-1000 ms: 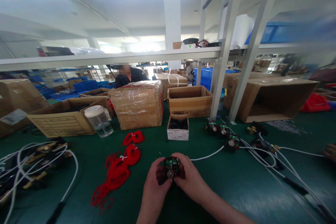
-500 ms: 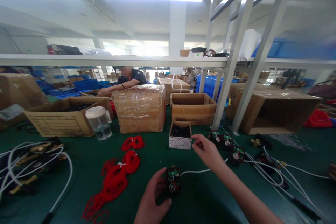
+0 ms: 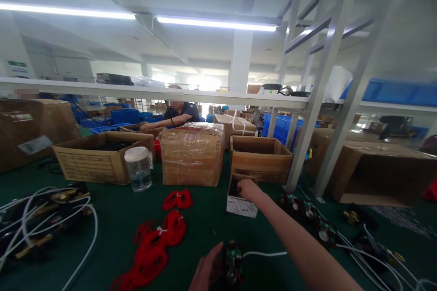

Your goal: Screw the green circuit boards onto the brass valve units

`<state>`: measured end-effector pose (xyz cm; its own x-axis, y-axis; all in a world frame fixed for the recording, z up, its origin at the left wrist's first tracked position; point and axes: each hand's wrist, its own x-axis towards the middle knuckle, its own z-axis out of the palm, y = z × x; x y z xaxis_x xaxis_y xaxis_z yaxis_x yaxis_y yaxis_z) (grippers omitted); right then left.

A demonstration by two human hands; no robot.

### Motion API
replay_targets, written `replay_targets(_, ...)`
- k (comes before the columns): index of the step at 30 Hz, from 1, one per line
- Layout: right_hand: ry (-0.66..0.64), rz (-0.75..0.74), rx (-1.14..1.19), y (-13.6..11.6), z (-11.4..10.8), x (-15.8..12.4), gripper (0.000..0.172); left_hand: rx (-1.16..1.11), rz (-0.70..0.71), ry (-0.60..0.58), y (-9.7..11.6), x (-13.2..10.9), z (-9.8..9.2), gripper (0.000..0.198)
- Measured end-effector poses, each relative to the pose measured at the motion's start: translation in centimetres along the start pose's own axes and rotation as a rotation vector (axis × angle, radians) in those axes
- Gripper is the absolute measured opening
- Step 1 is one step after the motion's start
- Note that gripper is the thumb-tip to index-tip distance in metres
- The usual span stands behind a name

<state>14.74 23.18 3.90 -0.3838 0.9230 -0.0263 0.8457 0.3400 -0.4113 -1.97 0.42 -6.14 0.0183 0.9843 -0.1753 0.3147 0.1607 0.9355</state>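
My right hand point(image 3: 249, 189) reaches into a small white-and-brown cardboard box point(image 3: 241, 208) of small black parts. Its fingers are curled, and their tips are hidden inside. At the bottom edge, my left hand point(image 3: 206, 270) closes on the left side of a black housing with a green circuit board point(image 3: 234, 261). The thumb is out of sight. A white cable point(image 3: 264, 253) runs right from the housing and passes behind my right forearm. Several similar circuit-board housings point(image 3: 309, 210) stand in a row to the right of that forearm.
Red wire bundles point(image 3: 150, 254) lie left of my left hand. White cables with brass fittings point(image 3: 44, 213) are at the far left. A plastic jug point(image 3: 140, 175) and cardboard boxes point(image 3: 193, 159) line the back. Metal shelf posts point(image 3: 322, 113) rise at right. A co-worker point(image 3: 180, 113) sits beyond.
My right hand has moved from beside the small box into it. The view has tilted up, so the table sits lower in the picture. My left hand stays at the circuit-board housing.
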Motion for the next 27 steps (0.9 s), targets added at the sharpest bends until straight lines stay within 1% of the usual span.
replay_targets(2, 0.062, -0.001, 0.062, 0.2, -0.1, -0.3, 0.020, -0.007, 0.078, 0.026, 0.2, -0.9, 0.0, 0.089)
replay_targets(5, 0.215, -0.021, 0.204, 0.6, -0.5, -1.4, 0.017, 0.011, 0.097, 0.071, 0.8, -2.1, 0.2, 0.086)
replay_targets(7, 0.312, -0.036, 0.330, 0.7, -0.6, -3.0, 0.012, 0.013, 0.090, 0.090, 1.2, -2.5, 0.3, 0.085)
replay_targets(9, 0.359, -0.050, 0.472, 0.6, -0.4, -5.5, 0.012, 0.012, 0.099, 0.103, 1.6, -2.8, 0.5, 0.084)
replay_targets(11, 0.344, -0.063, 0.609, 0.3, 0.4, -8.9, 0.016, 0.012, 0.119, 0.114, 1.7, -2.8, 0.6, 0.083)
replay_targets(14, 0.267, -0.070, 0.814, 0.0, 2.3, -14.3, 0.023, 0.003, 0.126, 0.128, 1.8, -2.8, 0.7, 0.083)
replay_targets(15, 0.207, -0.055, 1.000, -0.1, 3.0, -16.0, 0.024, 0.000, 0.121, 0.123, 1.7, -2.8, 0.7, 0.083)
replay_targets(16, 0.161, -0.032, 1.139, -0.2, 3.6, -17.4, 0.025, -0.002, 0.120, 0.114, 1.7, -2.8, 0.7, 0.083)
replay_targets(18, 0.127, 0.006, 1.312, -0.5, 4.7, -19.7, 0.027, -0.008, 0.133, 0.104, 1.6, -2.8, 0.7, 0.082)
replay_targets(20, 0.130, 0.015, 1.354, -0.8, 5.4, -21.1, 0.029, -0.015, 0.153, 0.121, 1.5, -2.8, 0.8, 0.080)
replay_targets(22, 0.126, -0.006, 1.352, -1.1, 5.7, -21.9, 0.030, -0.023, 0.171, 0.149, 1.3, -2.8, 0.9, 0.079)
replay_targets(27, 0.129, -0.049, 1.334, -1.7, 6.1, -22.7, 0.030, -0.011, 0.193, 0.142, 0.9, -2.7, 1.1, 0.078)
